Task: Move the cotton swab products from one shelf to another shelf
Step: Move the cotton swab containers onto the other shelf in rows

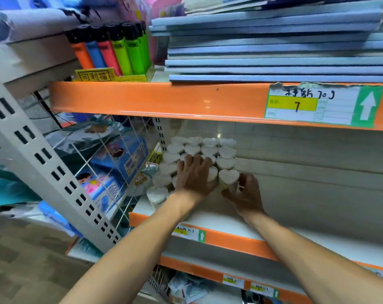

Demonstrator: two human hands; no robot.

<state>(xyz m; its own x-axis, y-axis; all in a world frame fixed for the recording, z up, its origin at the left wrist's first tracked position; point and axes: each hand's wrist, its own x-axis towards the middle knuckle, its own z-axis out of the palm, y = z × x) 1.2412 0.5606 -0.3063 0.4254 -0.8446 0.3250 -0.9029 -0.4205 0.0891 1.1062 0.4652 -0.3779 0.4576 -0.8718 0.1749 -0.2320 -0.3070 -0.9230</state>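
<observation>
Several heart-shaped clear tubs of white cotton swabs (pixel 208 149) stand packed in rows at the left end of the middle shelf (pixel 219 222). My left hand (pixel 194 175) lies on top of the tubs near the front of the group, fingers spread over their lids and curled round one tub (pixel 212 174). My right hand (pixel 245 195) grips the front right tub (pixel 228 178) from its right side, fingers curled round its wall. Both forearms reach in from the lower edge.
An orange shelf lip (pixel 164 99) with a price label (pixel 322 104) hangs just above the hands. Lighters (pixel 111 51) and stacked blue notebooks (pixel 274 51) fill the upper shelf. A wire divider (pixel 111 163) with boxed goods borders the tubs' left. The white shelf stretches right.
</observation>
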